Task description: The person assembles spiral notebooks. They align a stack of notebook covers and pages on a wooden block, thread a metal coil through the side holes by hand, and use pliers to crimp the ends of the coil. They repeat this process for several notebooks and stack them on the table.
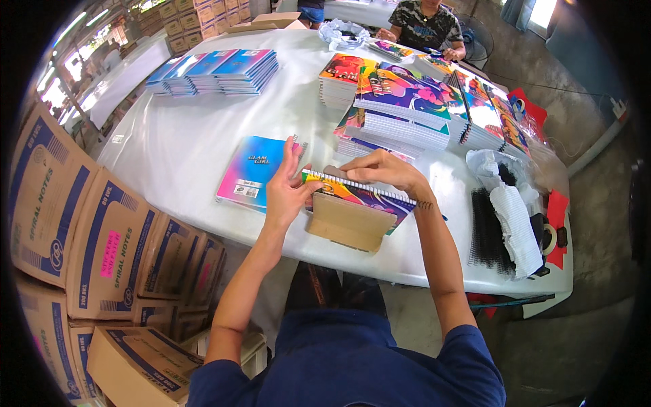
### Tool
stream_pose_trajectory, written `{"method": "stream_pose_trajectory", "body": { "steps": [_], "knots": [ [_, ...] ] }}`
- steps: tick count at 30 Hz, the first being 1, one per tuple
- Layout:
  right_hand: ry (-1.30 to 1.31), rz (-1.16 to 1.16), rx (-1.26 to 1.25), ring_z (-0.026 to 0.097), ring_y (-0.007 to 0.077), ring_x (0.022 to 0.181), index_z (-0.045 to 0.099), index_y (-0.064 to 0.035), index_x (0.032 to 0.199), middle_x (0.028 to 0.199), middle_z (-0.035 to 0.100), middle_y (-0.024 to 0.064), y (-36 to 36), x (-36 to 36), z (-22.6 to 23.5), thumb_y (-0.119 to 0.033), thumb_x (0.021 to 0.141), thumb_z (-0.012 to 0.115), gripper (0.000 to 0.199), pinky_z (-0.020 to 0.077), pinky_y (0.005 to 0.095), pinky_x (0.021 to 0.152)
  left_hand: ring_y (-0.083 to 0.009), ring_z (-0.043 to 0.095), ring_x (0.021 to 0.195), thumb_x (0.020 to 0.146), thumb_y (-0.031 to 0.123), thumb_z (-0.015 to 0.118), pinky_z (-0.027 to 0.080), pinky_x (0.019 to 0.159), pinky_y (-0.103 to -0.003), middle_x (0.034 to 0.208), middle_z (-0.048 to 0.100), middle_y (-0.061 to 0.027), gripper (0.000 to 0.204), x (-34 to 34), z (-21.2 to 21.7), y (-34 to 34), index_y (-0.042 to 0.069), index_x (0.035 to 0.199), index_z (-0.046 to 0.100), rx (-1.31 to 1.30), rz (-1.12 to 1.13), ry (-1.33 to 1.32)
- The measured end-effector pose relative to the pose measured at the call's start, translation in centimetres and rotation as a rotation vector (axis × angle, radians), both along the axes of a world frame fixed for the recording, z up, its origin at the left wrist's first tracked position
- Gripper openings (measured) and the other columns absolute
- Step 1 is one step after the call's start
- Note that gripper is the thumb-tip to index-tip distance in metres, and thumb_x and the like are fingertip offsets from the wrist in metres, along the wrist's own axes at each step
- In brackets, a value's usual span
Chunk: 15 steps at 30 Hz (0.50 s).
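Note:
My left hand [290, 192] grips the left end of a colourful notebook [400, 205], its thumb on the near side. The notebook stands on edge, with its punched binding edge upward. A brown cardboard piece [356, 222] rests against its near side. My right hand [383, 169] is closed at the binding edge from the far side; its fingertips are partly hidden. A dark wire coil [425, 205] sticks out at the notebook's right end, by my right wrist. Left of my left hand lies a blue and pink spiral notebook [243, 175], flat on the white table [183, 149].
Blue notebooks [217, 71] are stacked at the far left, colourful notebook stacks [403, 102] beyond my hands. Black coils [489, 227] and white wrapping [515, 230] lie at right, near a tape roll [549, 239]. Cartons [112, 237] crowd the left. A co-worker [427, 27] sits across.

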State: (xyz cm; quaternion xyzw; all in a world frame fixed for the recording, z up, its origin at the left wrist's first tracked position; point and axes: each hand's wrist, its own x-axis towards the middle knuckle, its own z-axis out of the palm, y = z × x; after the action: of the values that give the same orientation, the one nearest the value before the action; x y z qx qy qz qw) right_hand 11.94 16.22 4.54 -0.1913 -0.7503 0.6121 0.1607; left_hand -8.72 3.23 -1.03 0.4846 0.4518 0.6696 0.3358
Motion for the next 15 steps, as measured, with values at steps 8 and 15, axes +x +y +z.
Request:
{"method": "stream_pose_trajectory", "body": {
  "steps": [8,15],
  "knots": [
    [-0.094,-0.109,0.177,0.060,0.0172,0.095,0.067,-0.0001,0.114,0.101,0.069,0.0110,-0.8,0.7,0.7,-0.041,0.085,0.067,0.051,0.0460,0.0292,0.085,-0.0227,0.050,0.122,0.086,0.019,0.069,0.050,0.083,-0.026,0.147,0.038,-0.0168,0.078,-1.2,-0.6,0.6,0.004,0.148,0.024,-0.048,-0.174,0.020],
    [-0.313,-0.775,0.525,0.063,0.0191,0.082,0.069,-0.0013,0.109,0.088,0.069,0.0140,0.6,14.9,-3.4,-0.030,0.083,0.068,0.039,0.0480,0.0284,0.076,-0.0204,0.055,0.118,0.095,0.052,0.048,0.049,0.083,-0.028,0.126,0.060,-0.0137,0.064,-0.8,3.5,1.6,-0.002,0.126,0.057,-0.215,-0.430,0.090]
  ]
}}
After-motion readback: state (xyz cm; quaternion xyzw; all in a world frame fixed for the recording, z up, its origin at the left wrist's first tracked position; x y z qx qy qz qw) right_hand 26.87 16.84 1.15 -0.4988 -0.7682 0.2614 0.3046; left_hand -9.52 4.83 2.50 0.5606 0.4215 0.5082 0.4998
